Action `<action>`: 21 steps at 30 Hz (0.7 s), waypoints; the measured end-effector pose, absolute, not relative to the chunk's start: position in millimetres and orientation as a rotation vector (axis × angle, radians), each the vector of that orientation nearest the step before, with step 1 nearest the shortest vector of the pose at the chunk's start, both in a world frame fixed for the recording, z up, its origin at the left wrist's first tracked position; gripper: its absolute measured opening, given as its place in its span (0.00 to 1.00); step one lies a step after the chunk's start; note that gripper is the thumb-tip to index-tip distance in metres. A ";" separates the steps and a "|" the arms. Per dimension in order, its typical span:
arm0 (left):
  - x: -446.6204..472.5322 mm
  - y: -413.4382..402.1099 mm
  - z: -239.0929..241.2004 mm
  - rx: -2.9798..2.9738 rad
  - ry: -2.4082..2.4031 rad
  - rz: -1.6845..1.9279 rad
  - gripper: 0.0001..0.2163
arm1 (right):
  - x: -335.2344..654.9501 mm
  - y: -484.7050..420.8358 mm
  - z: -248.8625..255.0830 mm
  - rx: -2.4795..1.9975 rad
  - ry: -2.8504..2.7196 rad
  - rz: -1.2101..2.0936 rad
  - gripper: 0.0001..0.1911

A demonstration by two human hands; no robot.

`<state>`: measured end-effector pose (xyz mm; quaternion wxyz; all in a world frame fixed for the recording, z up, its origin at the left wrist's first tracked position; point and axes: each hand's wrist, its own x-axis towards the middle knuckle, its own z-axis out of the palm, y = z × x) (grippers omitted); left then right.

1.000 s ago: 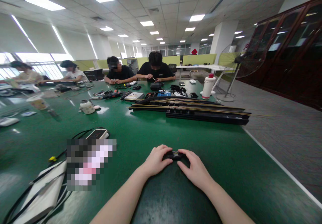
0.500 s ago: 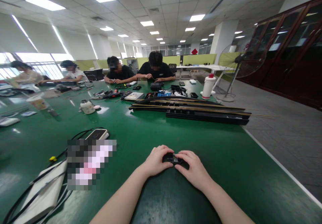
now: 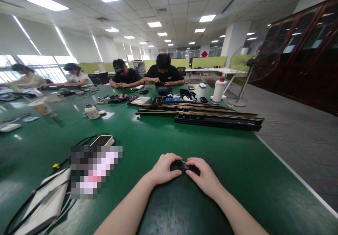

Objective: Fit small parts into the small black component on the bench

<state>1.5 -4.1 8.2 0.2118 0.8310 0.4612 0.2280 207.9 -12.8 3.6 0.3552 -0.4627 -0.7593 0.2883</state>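
A small black part (image 3: 182, 166) with a lighter patch in its middle is between my two hands, just over the green table (image 3: 148, 138). Its exact kind is too small to tell. My left hand (image 3: 164, 169) grips its left end, fingers at the back and thumb in front. The right end is in my right hand (image 3: 205, 177), held the same way between fingers and thumb. Both hands cover the outer parts of the piece.
Beyond my hands lie long black rails (image 3: 218, 123) with thin brass-coloured rods (image 3: 206, 112). At left are a white power bank (image 3: 104, 141), cables and a pale notebook (image 3: 47, 199). A white bottle (image 3: 218, 91) stands at the back right. Several people sit across the table.
My right fingertips and thumb have shifted slightly right along the black part. My left hand stays practically where it was.
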 end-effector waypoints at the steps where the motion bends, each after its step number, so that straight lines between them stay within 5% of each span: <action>1: 1.5 -3.9 7.6 2.308 1.285 0.632 0.18 | 208.1 -12.4 3.2 -1.192 -1.926 0.764 0.09; 21: 2.5 -4.9 10.1 2.297 1.305 0.611 0.19 | 209.8 -3.4 0.8 -1.192 -1.365 1.024 0.18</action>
